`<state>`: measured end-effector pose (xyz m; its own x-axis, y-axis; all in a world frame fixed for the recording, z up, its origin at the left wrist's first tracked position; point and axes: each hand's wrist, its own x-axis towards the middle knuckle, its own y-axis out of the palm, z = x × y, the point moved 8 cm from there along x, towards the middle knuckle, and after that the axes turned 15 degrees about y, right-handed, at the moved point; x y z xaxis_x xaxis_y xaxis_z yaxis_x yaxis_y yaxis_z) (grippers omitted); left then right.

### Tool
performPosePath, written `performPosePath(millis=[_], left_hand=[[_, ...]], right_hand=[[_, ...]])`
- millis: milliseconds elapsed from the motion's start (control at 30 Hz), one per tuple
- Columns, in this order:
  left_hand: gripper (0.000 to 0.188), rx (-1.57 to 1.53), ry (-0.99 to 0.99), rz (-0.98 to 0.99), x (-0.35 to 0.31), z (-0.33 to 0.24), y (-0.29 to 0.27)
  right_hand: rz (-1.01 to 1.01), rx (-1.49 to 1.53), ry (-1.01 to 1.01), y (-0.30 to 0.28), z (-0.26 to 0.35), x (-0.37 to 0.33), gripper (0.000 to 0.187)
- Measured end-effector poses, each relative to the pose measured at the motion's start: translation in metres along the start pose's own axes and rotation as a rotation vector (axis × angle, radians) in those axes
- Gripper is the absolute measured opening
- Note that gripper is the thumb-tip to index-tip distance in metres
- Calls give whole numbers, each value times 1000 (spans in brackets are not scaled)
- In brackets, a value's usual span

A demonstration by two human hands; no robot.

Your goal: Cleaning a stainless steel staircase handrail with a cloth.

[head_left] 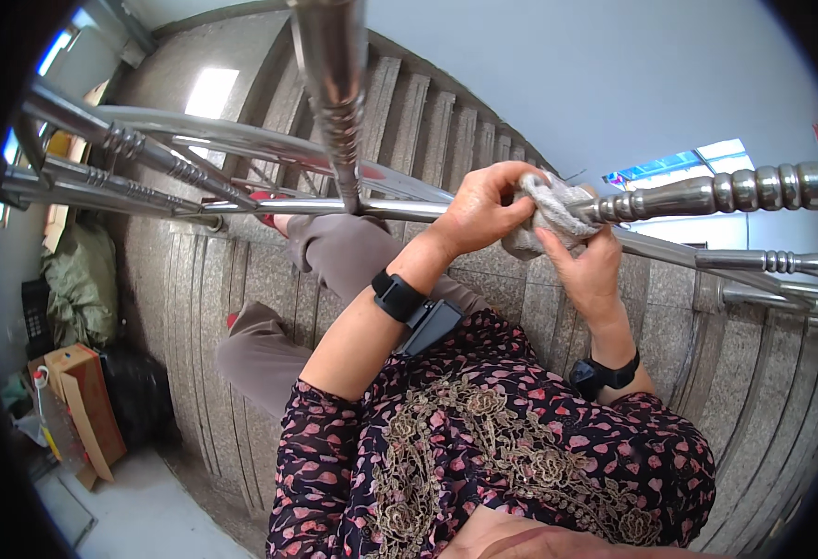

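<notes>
A light grey cloth (558, 207) is wrapped around the lower end of a shiny metal baluster (707, 196), by the bottom rail (656, 244) of the stair railing. My left hand (491, 207) grips the cloth from the left, thumb and fingers pinching its folds. From the near side, my right hand (591, 270) holds the same cloth, its thumb pressed on the bunched fabric. The part of the baluster under the cloth is hidden.
Another thick metal baluster (334, 121) rises close in front of me. More railing bars (129, 144) run off to the left. Stone steps (427, 130) lie beyond the railing. A cardboard box (87, 405) and a green sack (82, 284) stand at the left wall.
</notes>
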<state>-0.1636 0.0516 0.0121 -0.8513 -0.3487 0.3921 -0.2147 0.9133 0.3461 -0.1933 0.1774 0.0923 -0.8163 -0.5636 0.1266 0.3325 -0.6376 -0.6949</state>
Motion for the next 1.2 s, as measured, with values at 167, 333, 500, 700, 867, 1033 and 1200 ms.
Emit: performPosePath(millis=[167,333,500,700,867,1033,1200], left_hand=[[22,277,171,92,-2,-10,-3],[21,568,363,100,-8,-29,-1],[15,758,389,242,-14,-42,0],[15,734,405,194,-35,-66,-19],[18,635,390,-136,-65,-111,-79],[20,520,267,-262,-101,-135,-129],[18,391,270,-341,-132,-143,-178]], right_hand=[[37,-32,68,-3,-7,3,39],[134,-241,87,-25,-4,12,33],[277,-354,-1,-33,23,6,18],[436,-172,-261,24,57,-30,17],[445,58,-291,48,88,-22,21],[487,60,-521,97,147,-26,20],[497,27,-639,150,197,-35,11]])
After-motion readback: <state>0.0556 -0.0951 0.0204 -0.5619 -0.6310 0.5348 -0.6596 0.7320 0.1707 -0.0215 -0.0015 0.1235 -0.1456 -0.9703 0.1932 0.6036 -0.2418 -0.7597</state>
